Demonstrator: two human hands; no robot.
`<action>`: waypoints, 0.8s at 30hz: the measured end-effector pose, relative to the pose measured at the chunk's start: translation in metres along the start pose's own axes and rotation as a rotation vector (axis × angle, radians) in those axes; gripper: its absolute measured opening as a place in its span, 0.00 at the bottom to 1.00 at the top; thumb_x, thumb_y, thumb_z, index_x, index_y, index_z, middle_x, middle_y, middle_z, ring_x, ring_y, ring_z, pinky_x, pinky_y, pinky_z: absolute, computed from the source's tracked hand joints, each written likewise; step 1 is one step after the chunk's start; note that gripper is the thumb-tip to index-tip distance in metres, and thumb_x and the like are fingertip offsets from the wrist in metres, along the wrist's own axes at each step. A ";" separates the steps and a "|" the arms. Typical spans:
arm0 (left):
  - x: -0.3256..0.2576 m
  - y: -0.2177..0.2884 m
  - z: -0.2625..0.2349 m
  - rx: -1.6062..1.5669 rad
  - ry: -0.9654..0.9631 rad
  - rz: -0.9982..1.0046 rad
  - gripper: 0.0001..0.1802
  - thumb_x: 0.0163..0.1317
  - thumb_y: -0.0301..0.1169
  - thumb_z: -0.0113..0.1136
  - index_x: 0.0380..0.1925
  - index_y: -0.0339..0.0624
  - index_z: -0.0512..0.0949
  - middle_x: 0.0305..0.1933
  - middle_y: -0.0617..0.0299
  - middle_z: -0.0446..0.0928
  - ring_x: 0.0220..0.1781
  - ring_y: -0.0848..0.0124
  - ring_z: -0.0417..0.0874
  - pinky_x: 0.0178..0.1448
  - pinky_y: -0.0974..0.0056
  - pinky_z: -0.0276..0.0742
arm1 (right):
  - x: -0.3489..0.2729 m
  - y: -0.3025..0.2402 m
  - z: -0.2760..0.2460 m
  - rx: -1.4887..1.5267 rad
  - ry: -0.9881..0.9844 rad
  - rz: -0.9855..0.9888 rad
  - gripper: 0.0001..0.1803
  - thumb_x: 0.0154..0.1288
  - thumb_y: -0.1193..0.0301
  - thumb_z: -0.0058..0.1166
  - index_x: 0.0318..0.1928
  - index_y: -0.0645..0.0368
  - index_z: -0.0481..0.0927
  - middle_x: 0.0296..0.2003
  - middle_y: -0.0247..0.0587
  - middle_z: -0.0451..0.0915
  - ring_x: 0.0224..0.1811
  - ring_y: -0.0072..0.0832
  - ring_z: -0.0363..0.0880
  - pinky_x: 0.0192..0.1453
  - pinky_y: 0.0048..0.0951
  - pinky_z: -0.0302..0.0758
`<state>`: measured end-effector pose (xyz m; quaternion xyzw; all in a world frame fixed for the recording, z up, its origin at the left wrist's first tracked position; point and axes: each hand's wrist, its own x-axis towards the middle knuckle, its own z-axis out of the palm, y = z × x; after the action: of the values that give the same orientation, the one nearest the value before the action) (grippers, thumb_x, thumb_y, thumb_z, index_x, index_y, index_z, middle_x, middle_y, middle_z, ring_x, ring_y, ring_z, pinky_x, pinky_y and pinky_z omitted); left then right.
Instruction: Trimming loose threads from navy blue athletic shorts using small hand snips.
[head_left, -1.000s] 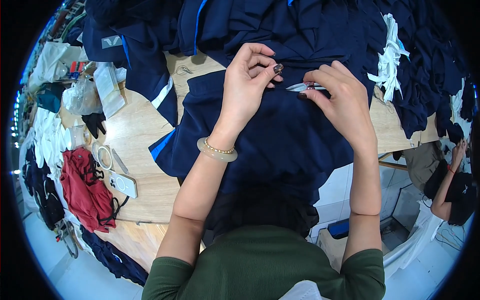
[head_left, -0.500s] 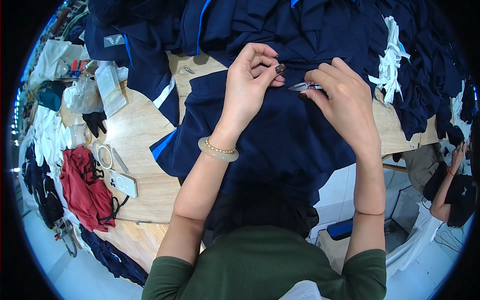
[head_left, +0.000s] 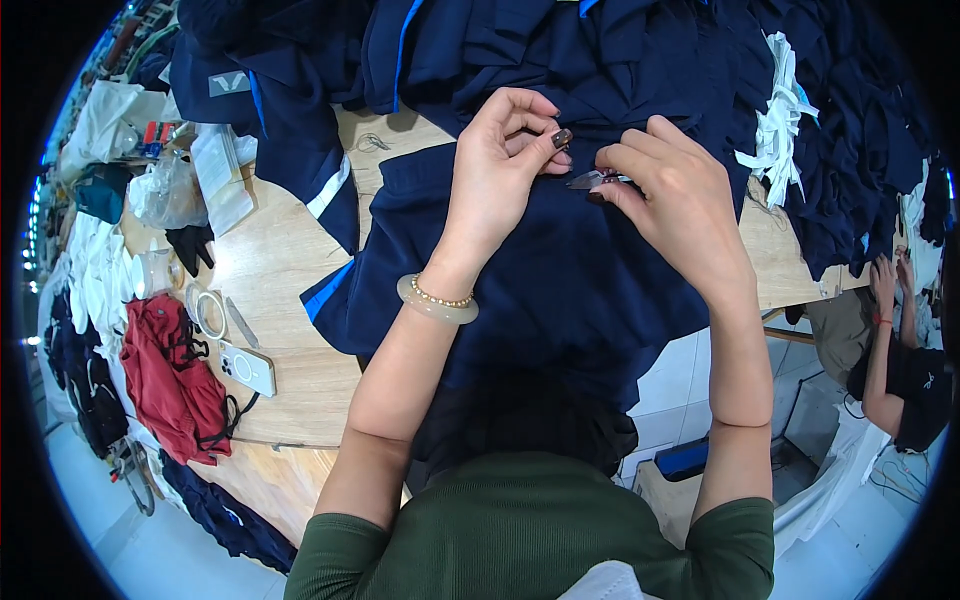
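Note:
A dark navy garment [head_left: 540, 270] lies spread over the table's front edge and down toward my lap. My right hand [head_left: 680, 200] is closed round small thread snips [head_left: 597, 180], whose pointed silver blades face left, just above the garment. Close to the tips, my left hand [head_left: 508, 150] is closed in a pinch, thumb against the bent fingers. Anything held in that pinch is too small or hidden to make out. A pale bangle and a beaded bracelet [head_left: 438, 300] circle my left wrist.
Piled navy garments [head_left: 560, 60] fill the far side. White strips [head_left: 780, 120] lie on them at right. On the left are a red bag [head_left: 170, 380], a phone [head_left: 246, 368], a tape roll [head_left: 210, 314] and a plastic bag [head_left: 165, 190]. A co-worker [head_left: 895, 370] sits at far right.
My right hand with the snips has moved slightly left, toward my left hand. My left hand has hardly moved. At far right, the co-worker's hands have shifted up toward the cloth.

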<state>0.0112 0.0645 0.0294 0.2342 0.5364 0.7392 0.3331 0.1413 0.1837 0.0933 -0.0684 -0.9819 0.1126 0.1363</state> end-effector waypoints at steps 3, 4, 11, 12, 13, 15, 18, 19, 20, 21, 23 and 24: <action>0.000 0.000 -0.001 -0.017 -0.006 -0.011 0.10 0.65 0.17 0.56 0.45 0.33 0.71 0.37 0.59 0.77 0.34 0.76 0.83 0.40 0.72 0.83 | 0.000 0.002 -0.002 -0.004 0.007 -0.012 0.10 0.48 0.71 0.67 0.31 0.60 0.82 0.28 0.34 0.77 0.35 0.33 0.74 0.40 0.32 0.75; 0.001 0.000 -0.002 -0.028 -0.009 -0.013 0.10 0.64 0.16 0.56 0.45 0.33 0.71 0.37 0.59 0.77 0.34 0.76 0.82 0.40 0.72 0.83 | 0.000 0.004 -0.004 0.000 0.015 -0.012 0.10 0.48 0.71 0.67 0.31 0.60 0.82 0.28 0.34 0.77 0.35 0.33 0.74 0.40 0.32 0.74; -0.001 0.000 -0.001 -0.037 -0.002 -0.022 0.10 0.64 0.17 0.57 0.44 0.33 0.71 0.38 0.60 0.77 0.34 0.76 0.82 0.40 0.72 0.83 | -0.001 0.006 -0.004 -0.003 0.028 0.024 0.09 0.48 0.72 0.67 0.31 0.59 0.81 0.28 0.34 0.76 0.36 0.33 0.74 0.40 0.32 0.74; -0.001 0.000 -0.001 -0.037 -0.006 -0.019 0.10 0.64 0.16 0.57 0.44 0.33 0.71 0.37 0.60 0.77 0.34 0.76 0.82 0.40 0.72 0.83 | -0.001 0.006 -0.003 -0.005 0.028 0.014 0.09 0.49 0.72 0.67 0.31 0.59 0.81 0.28 0.34 0.76 0.36 0.33 0.74 0.40 0.32 0.74; -0.001 0.000 -0.001 -0.036 -0.011 -0.015 0.10 0.64 0.16 0.57 0.44 0.33 0.71 0.37 0.60 0.77 0.34 0.77 0.82 0.40 0.72 0.83 | 0.000 0.006 -0.003 -0.008 0.028 0.005 0.09 0.49 0.72 0.67 0.31 0.59 0.81 0.28 0.34 0.76 0.36 0.32 0.74 0.40 0.33 0.74; -0.001 0.000 0.000 -0.033 -0.010 -0.017 0.10 0.64 0.16 0.57 0.44 0.33 0.71 0.37 0.60 0.77 0.33 0.77 0.82 0.40 0.72 0.83 | -0.001 0.006 0.000 -0.002 0.035 0.001 0.09 0.49 0.72 0.66 0.31 0.59 0.81 0.28 0.34 0.76 0.36 0.33 0.74 0.40 0.33 0.74; 0.000 0.001 -0.003 -0.051 0.002 -0.010 0.10 0.64 0.16 0.57 0.44 0.34 0.72 0.38 0.60 0.77 0.34 0.77 0.82 0.39 0.72 0.82 | -0.001 0.007 0.000 0.018 0.039 -0.002 0.09 0.50 0.72 0.66 0.32 0.59 0.81 0.28 0.34 0.76 0.35 0.34 0.74 0.39 0.33 0.74; 0.000 0.001 -0.005 -0.073 0.013 -0.002 0.10 0.64 0.16 0.57 0.44 0.34 0.72 0.38 0.60 0.77 0.34 0.77 0.82 0.39 0.72 0.82 | -0.001 0.008 0.000 0.032 0.036 -0.002 0.09 0.51 0.71 0.65 0.33 0.59 0.81 0.29 0.35 0.77 0.34 0.34 0.74 0.38 0.33 0.74; 0.002 0.001 -0.007 -0.074 0.012 -0.001 0.10 0.64 0.16 0.57 0.44 0.34 0.72 0.38 0.60 0.77 0.34 0.77 0.82 0.39 0.72 0.82 | -0.003 0.011 0.000 0.031 0.036 -0.002 0.09 0.51 0.71 0.65 0.33 0.59 0.81 0.29 0.35 0.77 0.34 0.34 0.74 0.38 0.33 0.74; 0.004 0.000 -0.010 0.177 0.051 0.123 0.10 0.63 0.16 0.57 0.44 0.35 0.72 0.38 0.59 0.77 0.35 0.76 0.82 0.38 0.72 0.80 | -0.006 0.014 0.002 0.205 0.141 0.094 0.09 0.54 0.71 0.64 0.35 0.60 0.81 0.30 0.35 0.78 0.32 0.31 0.75 0.38 0.30 0.74; 0.006 0.004 -0.013 0.579 0.055 0.308 0.11 0.60 0.19 0.60 0.43 0.37 0.74 0.36 0.58 0.77 0.38 0.69 0.80 0.42 0.65 0.76 | -0.017 0.018 0.002 0.686 0.230 0.385 0.10 0.64 0.69 0.61 0.42 0.61 0.80 0.34 0.32 0.81 0.33 0.18 0.76 0.37 0.20 0.71; 0.005 0.005 -0.013 0.583 0.059 0.311 0.11 0.60 0.19 0.60 0.43 0.37 0.74 0.36 0.58 0.77 0.38 0.69 0.80 0.42 0.65 0.76 | -0.026 0.018 0.005 0.689 0.230 0.380 0.10 0.64 0.69 0.61 0.42 0.61 0.80 0.34 0.32 0.81 0.33 0.18 0.76 0.37 0.20 0.71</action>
<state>-0.0026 0.0592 0.0301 0.3772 0.6927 0.6030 0.1196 0.1668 0.1960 0.0774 -0.2111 -0.8349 0.4497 0.2371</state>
